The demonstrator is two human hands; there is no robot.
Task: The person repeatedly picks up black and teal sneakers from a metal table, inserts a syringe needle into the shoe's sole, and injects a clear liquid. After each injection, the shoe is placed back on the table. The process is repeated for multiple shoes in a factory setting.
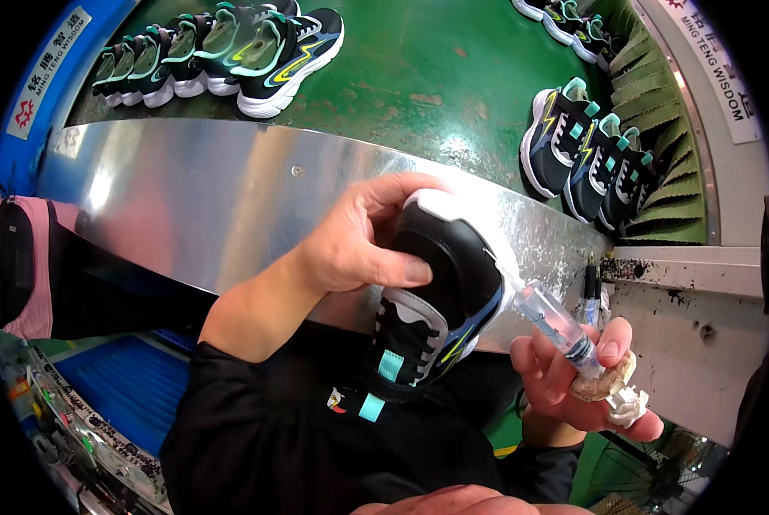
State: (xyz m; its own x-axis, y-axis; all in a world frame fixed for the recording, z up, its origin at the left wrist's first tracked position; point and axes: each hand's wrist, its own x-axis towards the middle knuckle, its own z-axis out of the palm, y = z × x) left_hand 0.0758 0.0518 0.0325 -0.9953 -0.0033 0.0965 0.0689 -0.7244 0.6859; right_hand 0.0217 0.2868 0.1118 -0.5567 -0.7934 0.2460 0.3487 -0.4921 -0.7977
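One shoe [455, 287], lettered turquoise label [390, 366]

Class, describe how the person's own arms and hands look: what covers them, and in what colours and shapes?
The left hand and right hand are both gloveless. The left sleeve is black and loose, leaving the forearm bare. The right sleeve is black too. A dark curve beside the right wrist may be a band; it is unclear.

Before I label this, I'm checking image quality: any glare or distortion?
Head view: white glare on the metal ledge, softer sheen on the green surface; fisheye bowing along the ledge, black corners; held shoe and syringe look fairly sharp.
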